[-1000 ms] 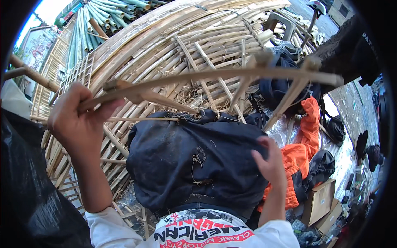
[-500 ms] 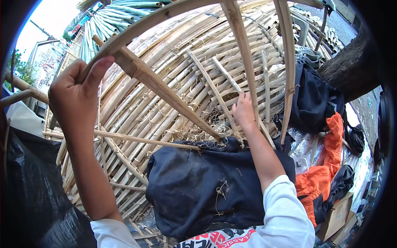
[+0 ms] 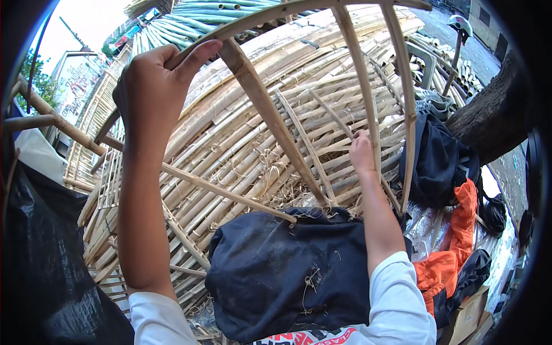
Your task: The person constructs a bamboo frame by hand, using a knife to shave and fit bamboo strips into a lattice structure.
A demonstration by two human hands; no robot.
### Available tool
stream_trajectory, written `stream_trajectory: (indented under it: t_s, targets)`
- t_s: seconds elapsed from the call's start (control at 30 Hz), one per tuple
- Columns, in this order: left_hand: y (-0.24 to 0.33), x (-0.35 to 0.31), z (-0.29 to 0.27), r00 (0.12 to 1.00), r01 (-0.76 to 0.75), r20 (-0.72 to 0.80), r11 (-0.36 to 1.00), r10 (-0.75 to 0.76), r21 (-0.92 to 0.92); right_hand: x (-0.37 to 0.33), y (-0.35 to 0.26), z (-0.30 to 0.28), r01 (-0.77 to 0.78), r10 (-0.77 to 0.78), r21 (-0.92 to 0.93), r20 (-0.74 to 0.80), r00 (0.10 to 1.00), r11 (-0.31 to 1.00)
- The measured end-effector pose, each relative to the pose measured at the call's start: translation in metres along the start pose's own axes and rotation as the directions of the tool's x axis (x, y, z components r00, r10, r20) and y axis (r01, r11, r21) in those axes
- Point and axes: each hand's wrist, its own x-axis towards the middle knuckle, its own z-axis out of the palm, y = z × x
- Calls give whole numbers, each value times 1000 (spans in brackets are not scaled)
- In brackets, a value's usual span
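At upper left, my left hand [image 3: 154, 86] is closed round a curved bamboo rail [image 3: 261, 20], thumb pressed along its near side. Several bamboo slats [image 3: 267, 112] run from this rail down toward the dark cloth [image 3: 287, 264] over my lap, forming one framework. Right of centre, my right hand [image 3: 362, 152] is closed on a thin bamboo strip [image 3: 332, 114], which sticks out up and left past the fingers. The strip's lower part passes behind my wrist. Another slat of the frame [image 3: 363, 75] stands just beside this hand.
A wide layer of split bamboo [image 3: 230, 144] lies beyond my lap, with loose shavings on it. Green bamboo poles [image 3: 190, 23] are stacked at the back. To the right are a tree trunk [image 3: 489, 115], dark cloth and an orange garment [image 3: 443, 264]. Black sheeting [image 3: 46, 259] hangs left.
My left hand has moved right and up, carrying the rail and its slats rightward. My right hand has shifted right and slightly down, still holding the strip.
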Motion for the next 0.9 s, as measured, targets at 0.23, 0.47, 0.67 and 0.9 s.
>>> stream_trajectory:
  t_s: [0.23, 0.47, 0.67, 0.9]
  targets:
    - [7, -25, -43, 975, -85, -216, 990, 60, -111, 23, -52, -27, 307, -267, 83, -318, 910, 948]
    - [20, -49, -74, 976, -49, -213, 923, -36, -383, 13, -112, -49, 507, -308, 159, -630, 713, 847]
    - [23, -39, -94, 980, -67, -199, 958, 11, -278, 33, -77, -73, 374, -241, 282, -411, 879, 884]
    - [-12, -37, -126, 974, -33, -226, 973, -20, -227, -46, -229, -62, 741, -639, 98, -440, 631, 664]
